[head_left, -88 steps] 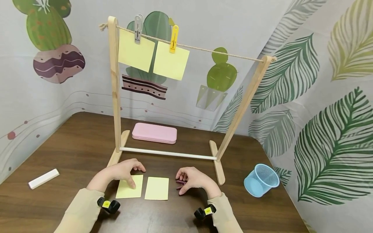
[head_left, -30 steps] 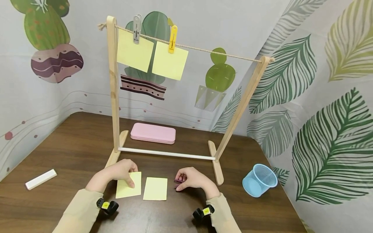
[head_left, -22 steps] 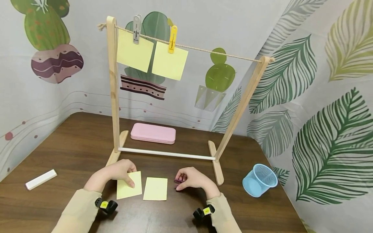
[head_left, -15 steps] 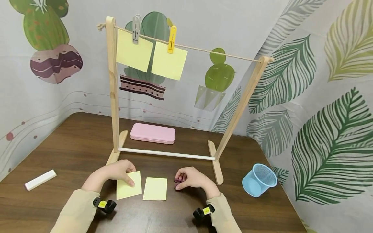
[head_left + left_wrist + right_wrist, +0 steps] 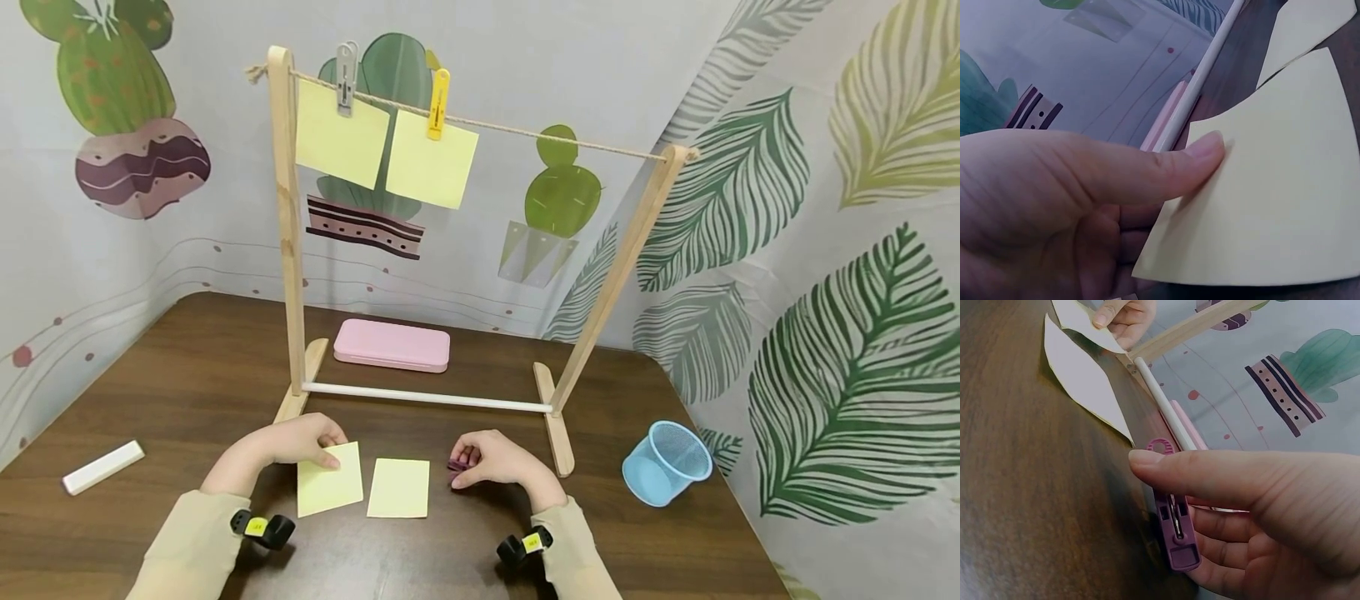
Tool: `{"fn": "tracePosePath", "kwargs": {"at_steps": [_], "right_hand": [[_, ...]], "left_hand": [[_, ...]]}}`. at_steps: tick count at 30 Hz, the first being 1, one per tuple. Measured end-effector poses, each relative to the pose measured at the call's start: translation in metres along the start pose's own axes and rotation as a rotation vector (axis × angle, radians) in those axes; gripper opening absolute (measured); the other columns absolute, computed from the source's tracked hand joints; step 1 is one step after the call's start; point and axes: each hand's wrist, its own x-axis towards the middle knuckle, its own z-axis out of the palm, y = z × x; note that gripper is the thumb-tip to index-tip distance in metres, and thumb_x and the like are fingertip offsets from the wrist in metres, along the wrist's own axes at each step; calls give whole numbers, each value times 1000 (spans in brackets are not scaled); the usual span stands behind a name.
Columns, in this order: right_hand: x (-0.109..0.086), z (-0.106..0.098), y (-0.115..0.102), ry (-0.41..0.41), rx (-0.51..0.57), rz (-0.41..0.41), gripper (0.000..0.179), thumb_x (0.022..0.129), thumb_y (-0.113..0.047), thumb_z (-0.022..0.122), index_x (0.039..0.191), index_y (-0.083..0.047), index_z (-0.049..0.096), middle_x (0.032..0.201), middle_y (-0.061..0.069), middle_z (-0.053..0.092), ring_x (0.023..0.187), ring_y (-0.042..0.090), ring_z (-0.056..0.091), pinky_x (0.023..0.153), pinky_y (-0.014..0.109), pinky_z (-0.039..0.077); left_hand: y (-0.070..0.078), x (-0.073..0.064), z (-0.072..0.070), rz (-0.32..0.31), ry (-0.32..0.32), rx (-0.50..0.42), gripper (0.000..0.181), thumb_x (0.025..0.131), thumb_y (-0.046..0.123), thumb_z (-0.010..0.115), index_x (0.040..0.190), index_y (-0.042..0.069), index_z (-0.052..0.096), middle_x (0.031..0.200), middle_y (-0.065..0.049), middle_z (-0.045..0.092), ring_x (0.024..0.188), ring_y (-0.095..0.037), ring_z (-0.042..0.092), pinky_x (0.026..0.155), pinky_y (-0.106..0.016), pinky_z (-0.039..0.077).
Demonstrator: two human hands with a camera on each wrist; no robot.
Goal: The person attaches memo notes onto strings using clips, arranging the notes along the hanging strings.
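Observation:
My left hand (image 5: 298, 439) pinches a yellow sticky note (image 5: 330, 487) by its upper left part, thumb on top and fingers beneath; in the left wrist view the note (image 5: 1272, 187) bends up from the table. Beside it, a second yellow sticky note (image 5: 399, 488) lies on the wood. My right hand (image 5: 495, 460) holds a purple clothespin (image 5: 1175, 528) between thumb and fingers, low over the table right of that note. Two more notes hang from a rope (image 5: 555, 135), one under a grey clothespin (image 5: 346, 79), one under a yellow clothespin (image 5: 438, 104).
A wooden frame (image 5: 288, 242) with a white crossbar (image 5: 427, 398) stands behind both hands and carries the rope. Behind the bar lies a pink case (image 5: 392, 344). A white block (image 5: 103, 467) is at the left, a blue mesh cup (image 5: 666, 463) at the right.
My left hand has taken hold of the left sticky note and lifted its upper edge, shifting and turning it slightly. My right hand has stayed nearly in place with the purple clothespin.

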Motion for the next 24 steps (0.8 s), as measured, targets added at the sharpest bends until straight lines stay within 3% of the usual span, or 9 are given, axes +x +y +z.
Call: {"fn": "tracePosePath", "kwargs": {"at_steps": [7, 15, 18, 24], "right_hand": [[-1, -1, 0, -1, 11, -2, 27, 76, -21, 84, 95, -9, 69, 85, -2, 65, 77, 5, 56, 72, 19, 48], [-3, -4, -1, 19, 66, -17, 27, 77, -20, 83, 96, -7, 69, 86, 0, 67, 79, 6, 59, 74, 19, 49], [-4, -6, -3, 36, 86, -17, 28, 76, -19, 83, 97, -7, 68, 86, 2, 67, 79, 7, 58, 73, 20, 49], [-6, -14, -5, 70, 97, -32, 30, 79, -20, 81, 102, -8, 68, 88, 1, 65, 80, 6, 57, 73, 20, 49]], "left_hand": [[-3, -3, -1, -40, -15, -49, 14, 81, 6, 76, 90, -3, 69, 80, -2, 67, 72, -12, 57, 66, -27, 49], [2, -8, -5, -11, -48, -113, 15, 80, 7, 76, 89, -3, 69, 80, -2, 68, 71, -11, 59, 64, -25, 50], [8, -9, -8, -8, -44, -137, 16, 81, 8, 76, 90, -3, 69, 81, -2, 68, 69, -10, 59, 63, -25, 51], [23, -12, -17, 1, 20, -85, 20, 81, 13, 77, 93, 0, 70, 83, -1, 67, 71, -10, 58, 59, -23, 47]]}}
